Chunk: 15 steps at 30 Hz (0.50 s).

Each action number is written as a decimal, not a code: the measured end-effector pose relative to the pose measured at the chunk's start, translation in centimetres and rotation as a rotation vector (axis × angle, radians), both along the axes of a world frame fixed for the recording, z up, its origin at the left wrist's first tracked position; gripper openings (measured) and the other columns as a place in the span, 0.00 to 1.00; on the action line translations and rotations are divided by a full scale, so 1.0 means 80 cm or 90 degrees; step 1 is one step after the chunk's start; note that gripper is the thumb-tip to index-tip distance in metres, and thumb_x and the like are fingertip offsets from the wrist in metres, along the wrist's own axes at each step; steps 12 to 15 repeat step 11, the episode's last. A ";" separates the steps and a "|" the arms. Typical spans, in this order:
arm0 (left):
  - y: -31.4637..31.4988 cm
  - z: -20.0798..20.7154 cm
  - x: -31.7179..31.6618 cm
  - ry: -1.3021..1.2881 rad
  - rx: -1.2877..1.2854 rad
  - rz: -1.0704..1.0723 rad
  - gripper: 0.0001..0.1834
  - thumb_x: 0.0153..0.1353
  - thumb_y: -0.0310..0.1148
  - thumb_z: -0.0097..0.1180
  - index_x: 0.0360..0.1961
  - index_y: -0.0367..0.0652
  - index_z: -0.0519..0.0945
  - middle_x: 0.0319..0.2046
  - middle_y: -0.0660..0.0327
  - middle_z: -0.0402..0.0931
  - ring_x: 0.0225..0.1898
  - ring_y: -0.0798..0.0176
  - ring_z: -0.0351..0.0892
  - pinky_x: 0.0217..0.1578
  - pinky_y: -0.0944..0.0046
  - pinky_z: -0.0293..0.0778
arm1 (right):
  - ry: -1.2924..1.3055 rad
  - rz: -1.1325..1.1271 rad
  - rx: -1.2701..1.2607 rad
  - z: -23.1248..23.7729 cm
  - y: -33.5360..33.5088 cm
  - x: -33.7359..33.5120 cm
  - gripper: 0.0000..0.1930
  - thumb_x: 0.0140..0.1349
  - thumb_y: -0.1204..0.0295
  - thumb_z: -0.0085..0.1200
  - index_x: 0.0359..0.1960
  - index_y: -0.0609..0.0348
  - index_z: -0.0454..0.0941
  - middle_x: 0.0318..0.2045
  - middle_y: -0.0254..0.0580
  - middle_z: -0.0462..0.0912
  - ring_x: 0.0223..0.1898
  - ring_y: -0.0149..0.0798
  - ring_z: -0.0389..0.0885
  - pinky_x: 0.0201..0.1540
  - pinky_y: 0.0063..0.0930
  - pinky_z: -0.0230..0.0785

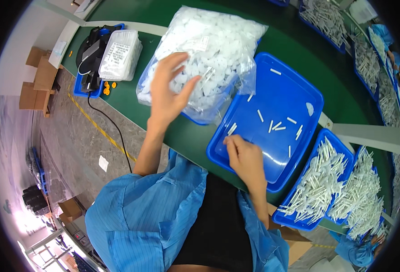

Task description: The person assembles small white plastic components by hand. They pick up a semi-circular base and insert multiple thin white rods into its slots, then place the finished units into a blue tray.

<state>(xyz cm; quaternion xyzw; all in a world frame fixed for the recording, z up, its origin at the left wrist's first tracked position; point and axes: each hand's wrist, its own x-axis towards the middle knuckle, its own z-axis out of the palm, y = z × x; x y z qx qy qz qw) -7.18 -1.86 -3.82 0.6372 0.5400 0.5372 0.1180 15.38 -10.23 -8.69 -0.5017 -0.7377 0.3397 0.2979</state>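
Observation:
My left hand is over a large clear plastic bag packed with small white pieces. Its thumb and fingers are spread, and nothing shows between them. A few thin white sticks lie on the bag beside the thumb. My right hand is at the near left side of a shallow blue tray, its fingers curled together. Whatever they may hold is hidden. Just beyond those fingertips lie short white sticks. Several more are scattered over the tray floor, along with a white half-round piece.
Two blue bins of white sticks stand at the right, with more filled trays along the far right. A lidded clear plastic box and small orange caps are at the left. A black cable hangs off the green table.

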 end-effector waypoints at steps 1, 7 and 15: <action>0.005 0.004 -0.022 0.024 0.059 0.047 0.22 0.55 0.18 0.64 0.52 0.36 0.75 0.47 0.54 0.78 0.52 0.58 0.79 0.53 0.60 0.76 | -0.026 -0.005 0.020 -0.004 -0.003 -0.003 0.09 0.66 0.68 0.54 0.30 0.58 0.77 0.21 0.48 0.82 0.22 0.51 0.81 0.24 0.40 0.71; 0.050 0.031 -0.222 0.385 -0.062 0.417 0.41 0.50 0.53 0.69 0.60 0.43 0.72 0.58 0.46 0.70 0.60 0.45 0.71 0.57 0.49 0.68 | -0.011 -0.028 -0.051 0.005 0.000 0.000 0.08 0.66 0.70 0.53 0.33 0.60 0.80 0.24 0.47 0.84 0.24 0.48 0.83 0.26 0.35 0.72; 0.094 -0.015 -0.268 0.438 -0.612 0.474 0.71 0.34 0.79 0.61 0.76 0.55 0.47 0.75 0.51 0.44 0.75 0.37 0.41 0.67 0.27 0.37 | -0.023 -0.002 -0.040 0.007 0.000 0.002 0.09 0.67 0.68 0.53 0.34 0.60 0.80 0.26 0.49 0.85 0.24 0.48 0.84 0.27 0.36 0.72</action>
